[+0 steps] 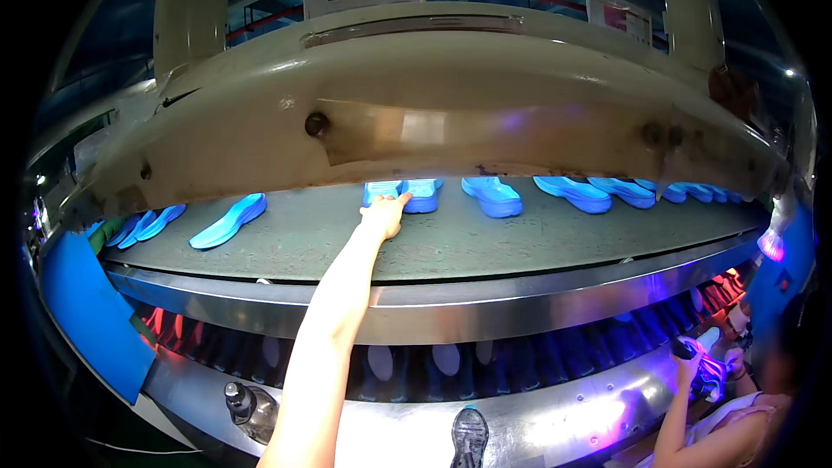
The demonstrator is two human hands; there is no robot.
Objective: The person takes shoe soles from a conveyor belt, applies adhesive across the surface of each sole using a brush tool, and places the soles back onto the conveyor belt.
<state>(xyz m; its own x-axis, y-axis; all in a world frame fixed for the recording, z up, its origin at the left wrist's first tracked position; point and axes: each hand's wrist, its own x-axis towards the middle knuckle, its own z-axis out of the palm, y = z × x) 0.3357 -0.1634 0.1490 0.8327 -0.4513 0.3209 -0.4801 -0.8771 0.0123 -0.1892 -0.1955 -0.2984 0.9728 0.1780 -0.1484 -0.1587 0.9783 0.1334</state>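
Note:
Reaching forward from the lower edge, my left hand (386, 213) is at the near end of a pair of blue shoe soles on the green conveyor belt (433, 247). Its fingers are closed on the left blue shoe sole (382, 188), with the thumb toward the right one. That right blue shoe sole (422, 198) lies close beside it. Both soles' far ends are hidden under the machine's hood. A single sole (230, 221) rests to the left, and another (492, 198) to the right. My right hand is out of view.
The beige machine hood (407, 113) hangs low over the belt; a metal rail (416, 308) edges it. Dark shoe uppers (537, 364) line a lower level. On the ledge stand a dark bottle (251, 412) and a shoe (469, 438). A co-worker (719, 433) handles a shoe at right.

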